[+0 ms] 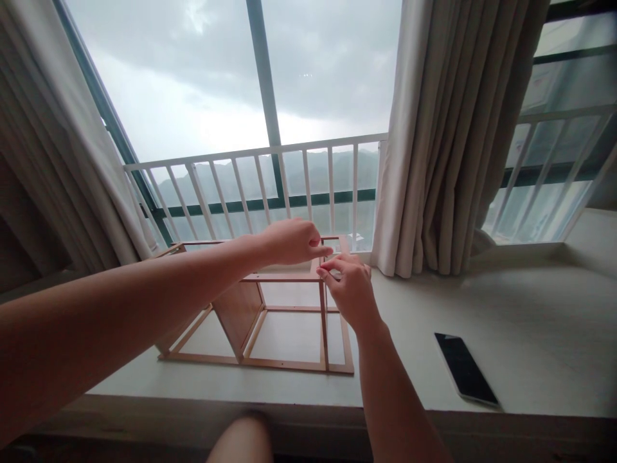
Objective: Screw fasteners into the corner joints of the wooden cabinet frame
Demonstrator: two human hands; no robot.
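Note:
A brown wooden frame (289,364), like a small rack with a solid panel (241,312) inside, lies on the white window ledge. Both hands meet at its upper right corner. My left hand (295,241) reaches across the top with its fingers curled closed; whatever they hold is hidden or too small to name. Just right of it, my right hand (354,286) pinches thumb and finger together beside the corner, where an upright slat (324,325) meets the top rail. What sits in that pinch cannot be made out.
A dark-screened phone (466,370) lies on the white ledge (405,360) to the right. Behind the frame stand a white railing (308,177) and a window. Grey curtains hang on the left (81,128) and right (438,141). A knee (243,440) shows below the ledge's front edge.

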